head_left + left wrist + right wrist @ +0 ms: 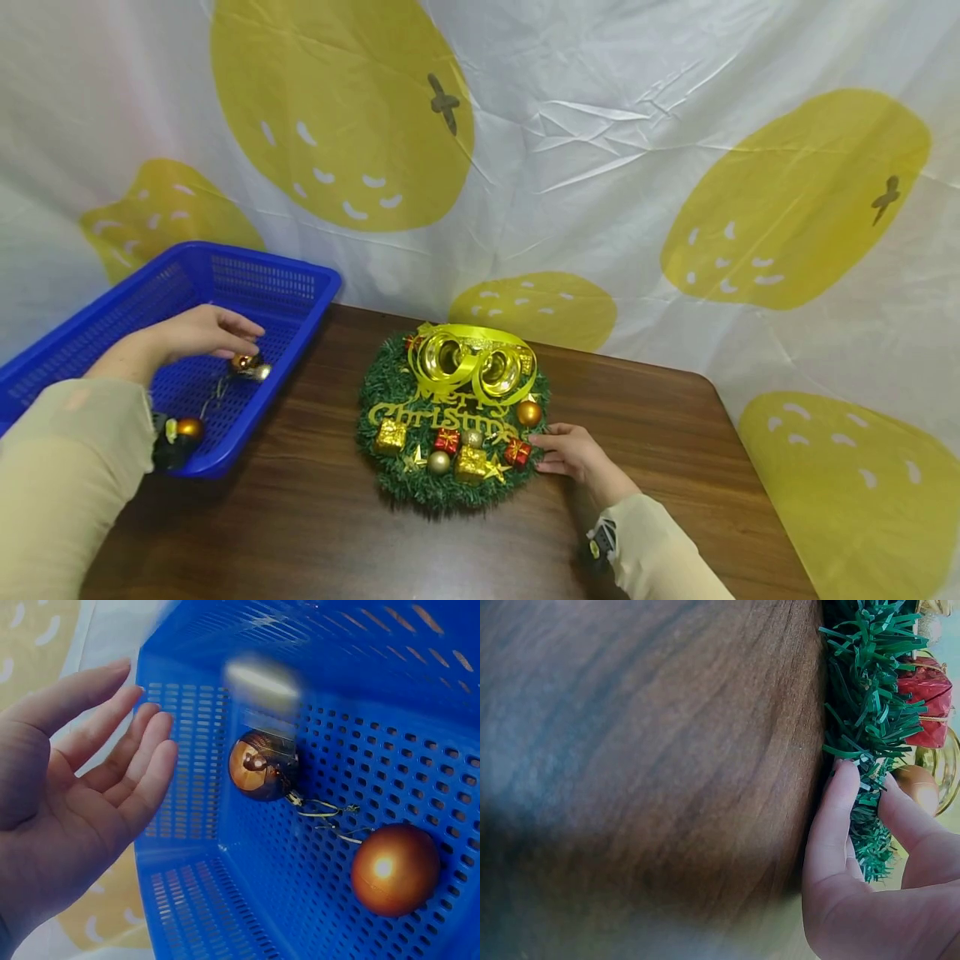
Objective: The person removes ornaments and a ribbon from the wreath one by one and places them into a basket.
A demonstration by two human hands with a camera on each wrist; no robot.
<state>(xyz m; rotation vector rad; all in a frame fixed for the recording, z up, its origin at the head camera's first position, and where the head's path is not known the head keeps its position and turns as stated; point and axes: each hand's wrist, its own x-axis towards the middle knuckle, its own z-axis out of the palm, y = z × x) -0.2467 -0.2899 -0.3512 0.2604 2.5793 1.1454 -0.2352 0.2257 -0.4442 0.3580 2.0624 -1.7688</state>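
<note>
My left hand (201,332) hangs inside the blue basket with fingers loosely extended. In the left wrist view nothing lies in its palm. Close by are a shiny copper bauble (259,766) and a blurred pale-gold piece (262,681); a matte orange bauble (396,870) with a string lies on the basket floor. On the table sits a green Christmas wreath (453,493) with gold lettering, small gift boxes, baubles and stars. Gold bells (441,357) with yellow ribbon top it. My right hand (577,454) pinches the wreath's right edge between thumb and fingers, beside a red gift box (930,701).
The blue basket (300,279) stands at the left of the brown wooden table (645,400). Behind the table hangs a white cloth (555,142) with large yellow fruit prints, which also runs down the right side.
</note>
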